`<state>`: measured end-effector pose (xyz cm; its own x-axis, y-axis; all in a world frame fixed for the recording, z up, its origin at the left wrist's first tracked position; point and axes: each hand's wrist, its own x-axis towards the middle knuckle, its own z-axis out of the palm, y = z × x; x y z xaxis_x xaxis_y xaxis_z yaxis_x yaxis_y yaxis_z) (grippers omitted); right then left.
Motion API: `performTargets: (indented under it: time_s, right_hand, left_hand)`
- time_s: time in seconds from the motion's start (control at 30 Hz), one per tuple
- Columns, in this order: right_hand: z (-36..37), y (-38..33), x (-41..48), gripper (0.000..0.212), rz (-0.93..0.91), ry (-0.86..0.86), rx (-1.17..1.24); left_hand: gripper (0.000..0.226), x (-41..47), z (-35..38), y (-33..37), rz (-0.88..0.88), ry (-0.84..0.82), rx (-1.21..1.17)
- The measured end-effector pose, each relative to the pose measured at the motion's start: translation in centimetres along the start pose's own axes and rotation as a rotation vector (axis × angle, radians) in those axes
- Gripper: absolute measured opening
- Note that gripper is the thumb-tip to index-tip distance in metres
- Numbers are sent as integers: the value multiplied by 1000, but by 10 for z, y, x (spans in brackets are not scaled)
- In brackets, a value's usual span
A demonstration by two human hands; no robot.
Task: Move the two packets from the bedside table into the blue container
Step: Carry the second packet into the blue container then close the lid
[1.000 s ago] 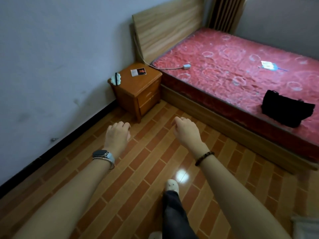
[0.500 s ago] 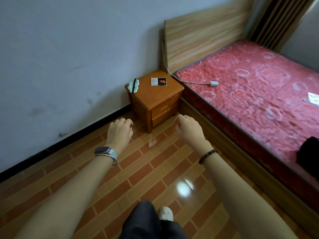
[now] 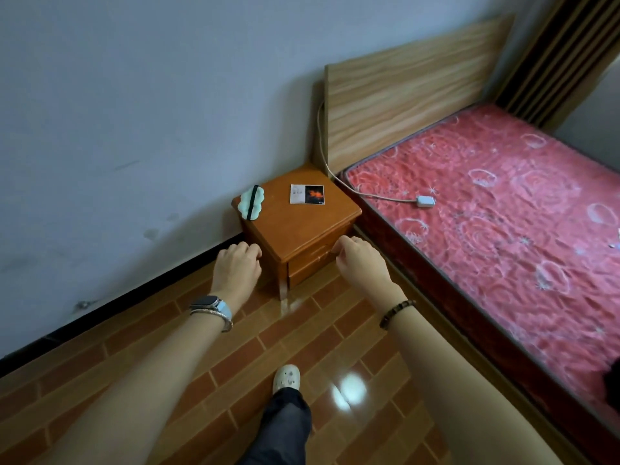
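A view from the person's head looks down into the corner of a bedroom. A small orange-brown wooden bedside bench (image 3: 302, 229) stands against the pale wall, just beside the bed. Both packets lie on its top, apart from each other. The mint-green packet (image 3: 251, 202), scalloped at the edges with a dark stripe down its middle, sits at the back left corner nearest the wall. The flat packet (image 3: 307, 194), half white and half black with an orange picture, lies toward the back right. Both arms reach forward over the brown tiled floor (image 3: 141, 357). The left grip (image 3: 236, 268), a bare hand with a watch (image 3: 209, 303) on its wrist, hangs in front of the bench's left edge, fingers loosely curled and holding nothing. The right grip (image 3: 360, 263), a bare hand with a bead bracelet (image 3: 396, 313) on its wrist, hangs before the bench's front drawer, fingers also loosely curled and empty. Neither touches a packet. To the right lies a red patterned mattress (image 3: 503, 246) with a light wooden headboard (image 3: 402, 95); a white cable with a small adapter (image 3: 425, 201) rests on the mattress. One pale shoe (image 3: 286, 377) shows below.
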<state>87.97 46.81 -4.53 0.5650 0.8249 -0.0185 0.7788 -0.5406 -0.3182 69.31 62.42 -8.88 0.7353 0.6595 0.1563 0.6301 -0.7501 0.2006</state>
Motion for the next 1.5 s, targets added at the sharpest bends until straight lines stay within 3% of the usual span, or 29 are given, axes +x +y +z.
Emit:
performTargets:
  time_s: [0.37, 0.9, 1.27, 1.5]
  right_hand:
    - [-7, 39, 169, 19, 70, -104, 105]
    - [35, 145, 432, 24, -45, -315, 86]
    - [149, 191, 542, 27, -14, -552, 97]
    - [247, 215, 583, 32, 38, -528, 57]
  left_hand:
    - [14, 164, 29, -16, 24, -41, -30]
    - [22, 336, 127, 4, -204, -158, -22]
    - [35, 401, 246, 11, -116, -366, -58]
    - [43, 436, 347, -14, -116, -381, -82]
